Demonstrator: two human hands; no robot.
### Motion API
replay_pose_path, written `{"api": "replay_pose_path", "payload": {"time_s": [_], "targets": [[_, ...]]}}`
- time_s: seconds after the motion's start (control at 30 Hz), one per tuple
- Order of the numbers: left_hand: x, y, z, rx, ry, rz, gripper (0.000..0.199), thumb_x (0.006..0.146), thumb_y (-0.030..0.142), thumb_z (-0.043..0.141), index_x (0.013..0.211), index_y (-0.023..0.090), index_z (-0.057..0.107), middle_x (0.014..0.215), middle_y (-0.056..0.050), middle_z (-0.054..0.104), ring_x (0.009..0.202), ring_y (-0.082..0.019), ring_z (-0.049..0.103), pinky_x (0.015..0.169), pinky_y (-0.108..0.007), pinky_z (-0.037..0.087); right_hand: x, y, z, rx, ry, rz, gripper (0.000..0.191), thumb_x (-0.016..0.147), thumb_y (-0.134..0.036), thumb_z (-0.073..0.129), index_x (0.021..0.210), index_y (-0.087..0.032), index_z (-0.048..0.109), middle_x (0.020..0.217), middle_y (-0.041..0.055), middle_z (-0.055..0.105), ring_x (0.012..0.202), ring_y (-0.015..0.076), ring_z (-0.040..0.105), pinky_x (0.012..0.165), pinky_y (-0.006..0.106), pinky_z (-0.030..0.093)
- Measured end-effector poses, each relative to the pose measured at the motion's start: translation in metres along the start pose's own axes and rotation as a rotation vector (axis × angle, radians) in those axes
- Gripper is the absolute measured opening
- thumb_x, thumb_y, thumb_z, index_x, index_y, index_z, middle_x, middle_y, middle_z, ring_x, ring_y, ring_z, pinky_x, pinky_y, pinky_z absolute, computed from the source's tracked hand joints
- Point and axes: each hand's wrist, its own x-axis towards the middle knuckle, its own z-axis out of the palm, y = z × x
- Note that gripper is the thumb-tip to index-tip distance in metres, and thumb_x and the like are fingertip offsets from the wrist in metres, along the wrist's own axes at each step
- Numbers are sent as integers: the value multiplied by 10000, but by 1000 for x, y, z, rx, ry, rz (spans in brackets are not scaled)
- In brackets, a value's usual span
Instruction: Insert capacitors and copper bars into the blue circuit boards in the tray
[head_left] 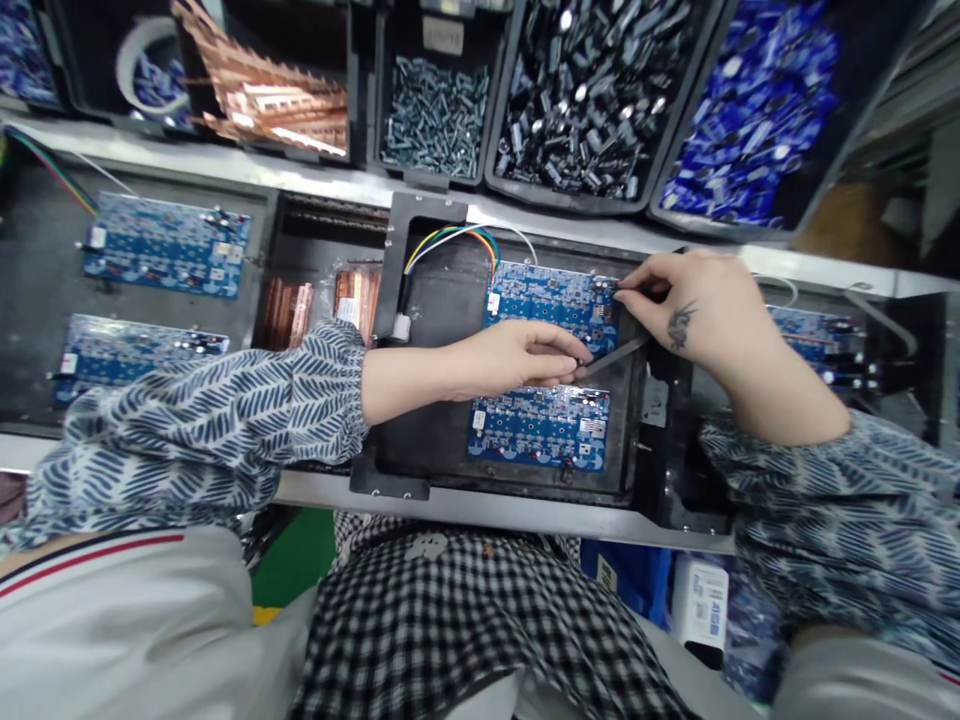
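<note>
Two blue circuit boards lie in a black tray (442, 390) before me, an upper board (544, 292) and a lower board (525, 440). My right hand (697, 305) is over the upper board's right end. Its thumb and forefinger are pinched at small dark components on the corner; what they grip is too small to name. My left hand (517, 358) reaches across the upper board's lower edge, fingers closed together around something tiny and dark. A flat grey strip (615, 354) runs from beside the left fingertips to beneath my right hand. Coloured wires (457, 235) lead to the upper board.
Bins of small metal parts (435, 115), black cylindrical parts (585, 100), blue parts (750, 120) and copper strips (277, 95) line the back. More boards (165, 245) sit in a tray at left, and another board (817, 340) at right. A metal rail (465, 500) runs along the front.
</note>
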Motion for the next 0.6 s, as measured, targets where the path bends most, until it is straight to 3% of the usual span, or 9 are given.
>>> {"api": "replay_pose_path", "payload": {"time_s": [0.2,0.4,0.6], "targets": [[6,-5,0,-85,8,14,104,932,6,627,943,102,666,856,-19,703,821,-67,656,1000,-314,506,2,-1,2,35,12,25,125,846,-271,656,900,-198,741,769,76,663,742,242,554,743,379,405],[1,-3,5,-143,45,35,108,945,7,612,913,106,640,836,-5,692,786,-50,650,1015,-306,504,1,-16,-9,-9,-62,95,222,891,-234,660,999,-79,778,874,143,733,790,216,572,752,348,393],[4,-5,4,-150,13,24,122,928,-5,618,900,108,655,858,-7,688,814,-60,658,1026,-321,506,0,-19,-8,-31,-43,103,228,899,-243,677,1003,-71,787,886,157,748,776,204,563,740,343,384]]}}
